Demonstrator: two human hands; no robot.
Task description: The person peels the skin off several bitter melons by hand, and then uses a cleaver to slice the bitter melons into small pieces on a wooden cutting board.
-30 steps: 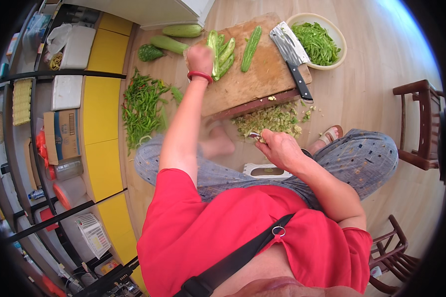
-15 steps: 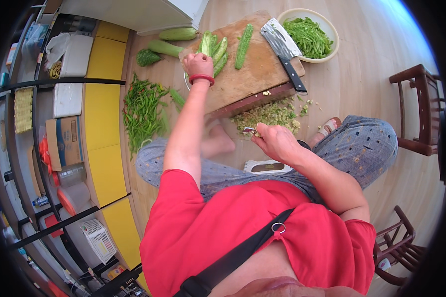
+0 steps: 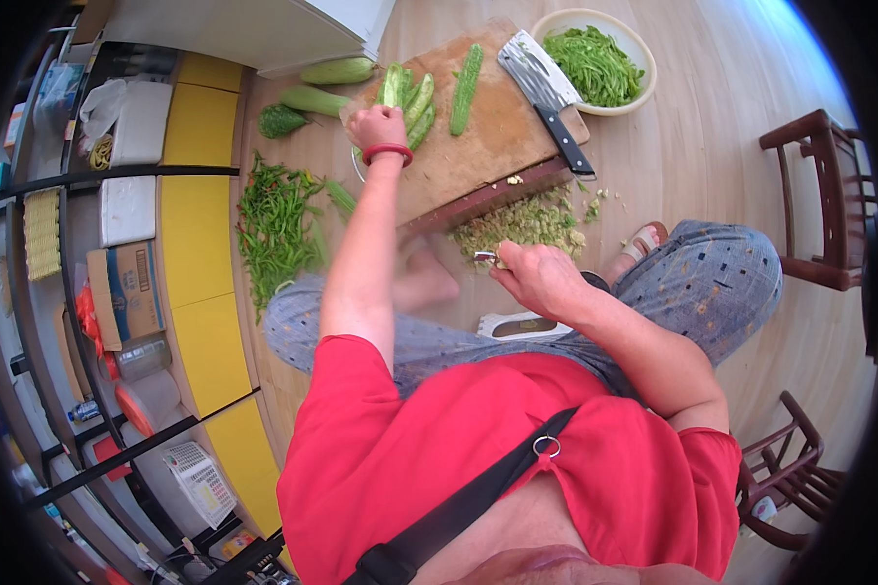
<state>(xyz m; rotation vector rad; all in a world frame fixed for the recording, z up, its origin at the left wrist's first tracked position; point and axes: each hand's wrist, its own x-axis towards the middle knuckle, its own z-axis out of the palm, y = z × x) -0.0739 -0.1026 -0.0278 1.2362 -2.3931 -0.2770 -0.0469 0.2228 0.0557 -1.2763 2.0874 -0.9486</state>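
My left hand (image 3: 377,129) is closed at the left edge of the wooden cutting board (image 3: 493,146), around the near end of a pale, hollowed bitter melon half (image 3: 393,86); its fingertips are hidden. Several more bitter melon halves (image 3: 421,102) lie beside it, and one bumpy green piece (image 3: 466,90) rests alone farther right. Above my lap, my right hand (image 3: 541,278) grips a small shiny metal tool (image 3: 484,257); only its end shows, so its kind is unclear. Scraped pith and seeds (image 3: 527,224) are heaped on the floor between the board and my right hand.
A cleaver (image 3: 546,88) lies on the board's right side, its black handle over the edge. Behind it stands a bowl of green slices (image 3: 595,66). Green peppers (image 3: 273,210) and whole gourds (image 3: 312,100) lie left. Yellow-fronted shelving (image 3: 200,234) borders the left; wooden chairs (image 3: 819,205) stand right.
The whole view has shifted slightly, with the board and bowl a little higher and to the left. Both hands keep nearly the same places and grips.
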